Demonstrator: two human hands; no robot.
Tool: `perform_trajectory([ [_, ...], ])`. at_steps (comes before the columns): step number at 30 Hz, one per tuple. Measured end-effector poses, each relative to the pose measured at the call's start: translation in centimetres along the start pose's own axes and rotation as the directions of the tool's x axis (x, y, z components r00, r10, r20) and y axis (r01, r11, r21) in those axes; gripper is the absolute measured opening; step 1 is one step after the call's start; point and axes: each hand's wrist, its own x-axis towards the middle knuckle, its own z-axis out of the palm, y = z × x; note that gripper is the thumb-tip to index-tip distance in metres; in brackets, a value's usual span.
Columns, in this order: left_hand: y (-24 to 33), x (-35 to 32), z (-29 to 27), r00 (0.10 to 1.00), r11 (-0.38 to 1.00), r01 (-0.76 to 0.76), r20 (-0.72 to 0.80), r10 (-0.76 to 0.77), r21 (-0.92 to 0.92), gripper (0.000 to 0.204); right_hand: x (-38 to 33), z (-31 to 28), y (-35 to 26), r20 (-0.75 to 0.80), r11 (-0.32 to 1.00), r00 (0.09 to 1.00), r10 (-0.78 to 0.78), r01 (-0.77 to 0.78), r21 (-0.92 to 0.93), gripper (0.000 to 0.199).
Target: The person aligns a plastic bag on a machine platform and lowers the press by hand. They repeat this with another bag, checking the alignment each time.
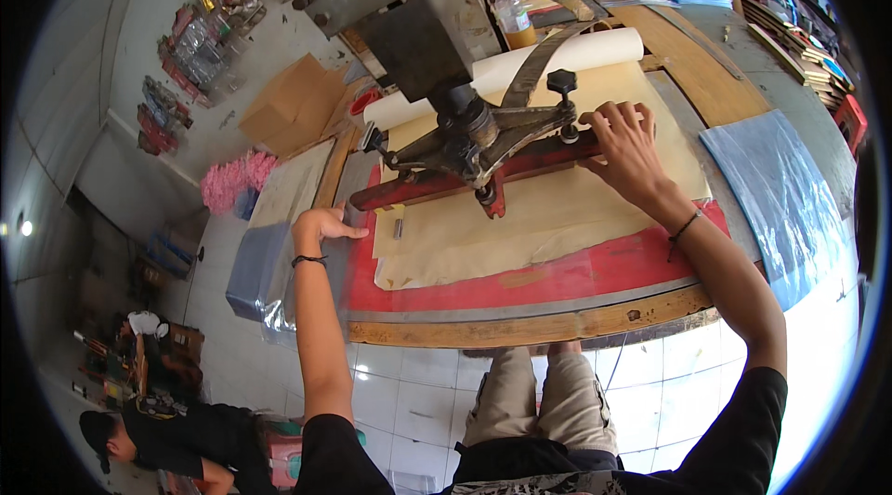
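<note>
A long dark-red bar hangs under a metal press head with black knobs. Below it, a large tan sheet lies on a red sheet on the worktable. My right hand is at the bar's right end, fingers bent over its far side and thumb on the near side. By the left end of the bar, my left hand has its thumb stretched out over the red sheet's edge, next to clear plastic; its other fingers are partly hidden. A small metal piece sits on the tan sheet's left edge.
A stack of clear plastic sheets lies at the left edge, bluish plastic sheets at the right. Behind the bar are a white roll, a bottle and a cardboard box. Another person is at lower left.
</note>
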Motion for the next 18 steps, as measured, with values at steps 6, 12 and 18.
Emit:
perform_trajectory([
  [6,2.4,-0.5,-0.8,0.998,0.997,-0.022,-0.056,0.026,0.079,0.128,-0.4,0.1,-0.2,0.041,0.999,0.999,0.015,-0.016,0.028,0.052],
  [12,8.0,-3.7,0.5,0.917,0.973,-0.231,-0.332,0.221,0.008,0.123,-0.9,0.1,0.4,0.041,0.999,0.999,0.017,-0.019,0.044,0.051],
  [18,9.2,-5.0,0.6,0.692,0.778,-0.622,-0.524,0.497,-0.083,0.061,0.0,-0.4,0.2,0.060,0.999,0.998,0.023,-0.025,0.022,0.046],
])
